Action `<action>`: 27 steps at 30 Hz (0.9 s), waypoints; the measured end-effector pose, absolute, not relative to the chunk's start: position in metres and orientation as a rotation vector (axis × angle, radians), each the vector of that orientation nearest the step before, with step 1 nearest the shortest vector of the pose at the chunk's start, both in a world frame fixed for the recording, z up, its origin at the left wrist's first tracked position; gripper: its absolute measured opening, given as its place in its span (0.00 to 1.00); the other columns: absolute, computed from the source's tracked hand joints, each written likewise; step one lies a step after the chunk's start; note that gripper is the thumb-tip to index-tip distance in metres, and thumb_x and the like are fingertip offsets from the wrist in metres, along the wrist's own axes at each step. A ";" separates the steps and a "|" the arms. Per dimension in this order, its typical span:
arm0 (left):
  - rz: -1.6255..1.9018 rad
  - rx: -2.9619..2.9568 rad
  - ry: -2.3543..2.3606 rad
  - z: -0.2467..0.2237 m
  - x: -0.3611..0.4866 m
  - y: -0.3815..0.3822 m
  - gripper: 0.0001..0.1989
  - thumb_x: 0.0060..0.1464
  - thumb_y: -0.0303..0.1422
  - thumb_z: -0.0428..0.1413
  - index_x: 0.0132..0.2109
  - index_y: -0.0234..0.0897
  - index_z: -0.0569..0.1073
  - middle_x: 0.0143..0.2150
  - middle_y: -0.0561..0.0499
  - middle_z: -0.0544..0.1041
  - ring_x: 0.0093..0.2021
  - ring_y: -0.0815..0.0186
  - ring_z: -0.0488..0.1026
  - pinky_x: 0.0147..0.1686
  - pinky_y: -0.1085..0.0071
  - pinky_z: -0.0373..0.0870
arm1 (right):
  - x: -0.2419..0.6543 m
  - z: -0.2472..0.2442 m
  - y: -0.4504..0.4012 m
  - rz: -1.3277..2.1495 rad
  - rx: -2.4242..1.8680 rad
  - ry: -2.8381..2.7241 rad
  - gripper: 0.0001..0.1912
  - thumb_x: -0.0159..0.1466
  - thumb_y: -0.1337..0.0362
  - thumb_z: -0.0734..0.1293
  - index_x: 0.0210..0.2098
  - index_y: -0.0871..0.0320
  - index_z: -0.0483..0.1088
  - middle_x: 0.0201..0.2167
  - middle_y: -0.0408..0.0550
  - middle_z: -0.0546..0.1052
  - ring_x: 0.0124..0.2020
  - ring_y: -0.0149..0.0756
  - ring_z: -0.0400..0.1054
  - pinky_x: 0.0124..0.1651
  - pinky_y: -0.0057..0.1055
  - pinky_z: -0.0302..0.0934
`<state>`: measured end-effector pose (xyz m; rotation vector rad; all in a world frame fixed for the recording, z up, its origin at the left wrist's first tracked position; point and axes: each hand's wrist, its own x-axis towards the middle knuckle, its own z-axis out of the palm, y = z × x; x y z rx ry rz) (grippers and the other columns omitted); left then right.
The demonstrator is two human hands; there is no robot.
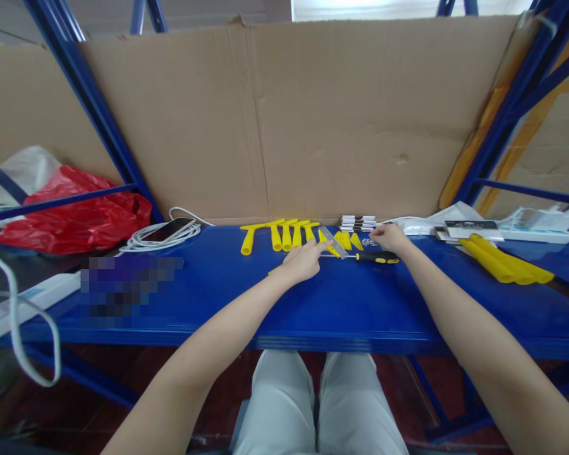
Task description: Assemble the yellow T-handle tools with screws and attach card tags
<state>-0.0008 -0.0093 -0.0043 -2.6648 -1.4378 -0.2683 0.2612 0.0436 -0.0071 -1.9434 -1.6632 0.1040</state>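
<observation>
My left hand [303,260] rests over the middle of the blue table, its index finger stretched toward a clear blade-like strip [332,242] among yellow parts. Whatever lies under its palm is hidden. My right hand [389,237] has its fingertips pinched together beside a small pile of screws [367,241]; anything between them is too small to make out. Just below lies a screwdriver with a black and yellow handle [378,257]. Several yellow T-shaped handles [287,236] stand in a row left of the strip. Small yellow pieces [344,240] lie between the strip and the screws.
White packets [357,223] are stacked against the cardboard [341,126]. Yellow tubes [507,260] lie at the right near a power strip [545,234]. To the left are a phone [171,230], a coiled white cable [145,243] and a red bag [85,208].
</observation>
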 end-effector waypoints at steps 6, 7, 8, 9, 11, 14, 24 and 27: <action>-0.295 -2.686 -1.431 -0.007 0.000 -0.008 0.27 0.62 0.29 0.43 0.66 0.50 0.56 0.53 0.44 0.70 0.50 0.58 0.73 0.46 0.63 0.69 | 0.260 -0.011 0.042 0.149 -1.952 -1.751 0.05 0.54 0.68 0.68 0.26 0.61 0.78 0.27 0.49 0.79 0.31 0.38 0.73 0.36 0.27 0.63; -0.300 -2.694 -1.428 -0.008 0.000 -0.007 0.27 0.61 0.29 0.44 0.66 0.50 0.57 0.53 0.45 0.70 0.50 0.58 0.72 0.46 0.63 0.69 | 0.259 -0.012 0.042 0.157 -1.947 -1.768 0.05 0.54 0.67 0.69 0.26 0.61 0.78 0.28 0.49 0.79 0.32 0.39 0.73 0.36 0.28 0.63; -0.302 -2.702 -1.425 -0.009 -0.001 -0.006 0.27 0.61 0.29 0.45 0.66 0.50 0.58 0.54 0.45 0.70 0.50 0.58 0.72 0.47 0.63 0.69 | 0.257 -0.012 0.041 0.160 -1.951 -1.791 0.06 0.54 0.66 0.69 0.27 0.61 0.79 0.28 0.49 0.79 0.32 0.39 0.73 0.36 0.28 0.63; -0.303 -2.710 -1.422 -0.010 -0.001 -0.005 0.27 0.61 0.29 0.46 0.66 0.50 0.58 0.54 0.45 0.70 0.51 0.58 0.72 0.47 0.63 0.69 | 0.254 -0.012 0.041 0.154 -1.960 -1.822 0.06 0.55 0.66 0.69 0.27 0.60 0.79 0.29 0.49 0.80 0.33 0.40 0.74 0.36 0.27 0.63; -0.304 -2.725 -1.419 -0.011 -0.002 -0.003 0.27 0.60 0.29 0.47 0.65 0.49 0.59 0.55 0.45 0.70 0.52 0.59 0.72 0.49 0.64 0.69 | 0.248 -0.012 0.041 0.110 -2.000 -1.894 0.07 0.56 0.65 0.68 0.29 0.59 0.80 0.30 0.49 0.80 0.34 0.40 0.74 0.36 0.27 0.63; -0.318 -2.730 -1.423 -0.012 -0.002 -0.001 0.26 0.60 0.29 0.47 0.65 0.50 0.60 0.55 0.46 0.71 0.52 0.59 0.71 0.50 0.64 0.68 | 0.237 -0.009 0.040 -0.029 -2.082 -1.998 0.11 0.58 0.60 0.66 0.32 0.57 0.79 0.34 0.52 0.80 0.40 0.43 0.74 0.39 0.29 0.63; -0.361 -2.734 -1.415 -0.011 -0.001 -0.003 0.26 0.61 0.29 0.47 0.65 0.49 0.60 0.54 0.46 0.71 0.53 0.59 0.71 0.50 0.64 0.68 | 0.214 0.002 0.036 -0.112 -2.241 -2.114 0.13 0.60 0.68 0.65 0.41 0.65 0.76 0.43 0.67 0.77 0.50 0.52 0.70 0.47 0.37 0.63; -0.355 -2.733 -1.417 -0.011 -0.001 -0.003 0.26 0.61 0.29 0.47 0.65 0.49 0.60 0.54 0.46 0.71 0.52 0.59 0.71 0.49 0.65 0.69 | 0.214 0.002 0.033 -0.145 -2.220 -2.114 0.15 0.59 0.72 0.64 0.44 0.68 0.75 0.43 0.70 0.76 0.50 0.54 0.70 0.47 0.38 0.64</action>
